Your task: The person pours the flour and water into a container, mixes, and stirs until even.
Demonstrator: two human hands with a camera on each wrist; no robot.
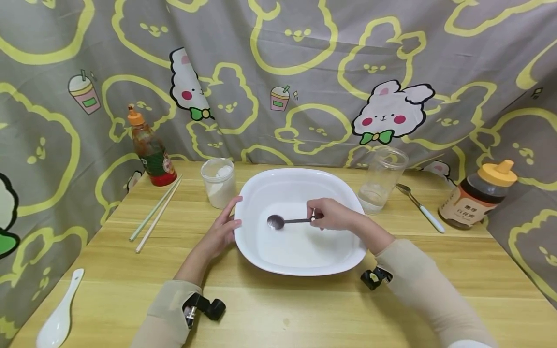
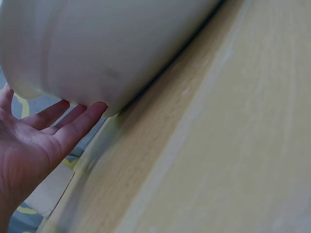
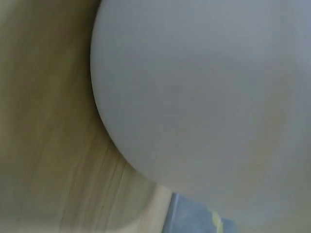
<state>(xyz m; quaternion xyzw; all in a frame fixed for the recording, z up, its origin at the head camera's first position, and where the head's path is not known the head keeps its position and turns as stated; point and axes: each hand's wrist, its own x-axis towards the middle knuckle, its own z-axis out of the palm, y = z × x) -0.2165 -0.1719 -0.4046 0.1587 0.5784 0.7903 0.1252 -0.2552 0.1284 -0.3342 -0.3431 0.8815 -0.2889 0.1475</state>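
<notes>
My left hand (image 1: 221, 231) holds the left side of a white oval basin (image 1: 300, 270) on the wooden table. In the left wrist view, the fingers of my left hand (image 2: 36, 141) reach up along the outer wall of the basin (image 2: 107, 48). Over the basin's inside, my right hand (image 1: 332, 215) pinches the handle end of a dark spoon (image 1: 276, 222), its round bowl pointing left. The right wrist view is filled mostly by the basin's outer wall (image 3: 184, 97); my right hand is hidden there.
Behind the basin stand a jar of white powder (image 1: 220, 191) and a clear cup with some liquid (image 1: 375, 193). Left are a sauce bottle (image 1: 152, 150), chopsticks (image 1: 158, 212) and a white spoon (image 1: 58, 314). Right are a blue-handled utensil (image 1: 431, 217) and a honey bottle (image 1: 472, 200).
</notes>
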